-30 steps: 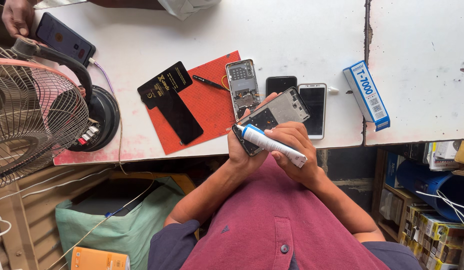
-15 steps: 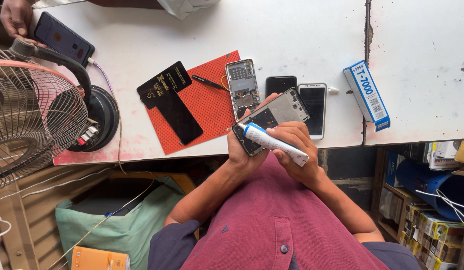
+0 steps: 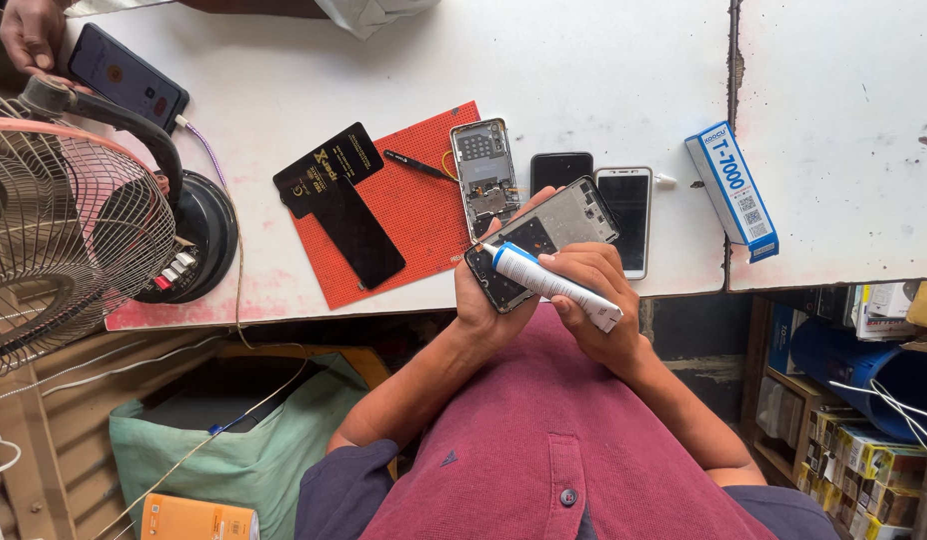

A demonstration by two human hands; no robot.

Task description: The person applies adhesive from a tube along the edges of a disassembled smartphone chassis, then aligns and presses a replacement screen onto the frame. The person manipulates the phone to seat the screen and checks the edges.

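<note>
- Head view: both forearms are bent inward over a maroon shirt [image 3: 544,450], and the hands are met just below the edge of the white table [image 3: 584,70].
- The left hand [image 3: 481,305] is curled under a phone frame [image 3: 544,240], which is gripped from below with the thumb laid along its near edge; the frame is held tilted above the table edge, its open inner side turned up.
- The right hand [image 3: 599,300] is closed around a white glue tube [image 3: 549,285] with a blue band, held slantwise, its tip set against the frame's lower corner.
- The frame is seen as a flat, grey rectangle with a dark patch in its lower part.
- On the table, a red textured mat [image 3: 424,215] is laid out with a black glossy panel [image 3: 359,230] and a black card [image 3: 329,170] on it.
- A stripped phone body [image 3: 484,175] lies at the mat's right edge, with a dark phone [image 3: 562,170] and a white phone [image 3: 629,215] beside it.
- A blue-and-white box [image 3: 732,190] lies farther right.
- At the left, a wire-caged fan [image 3: 64,230] is seen, and another person's hand [image 3: 29,35] rests by a dark phone on a cable [image 3: 129,80].
</note>
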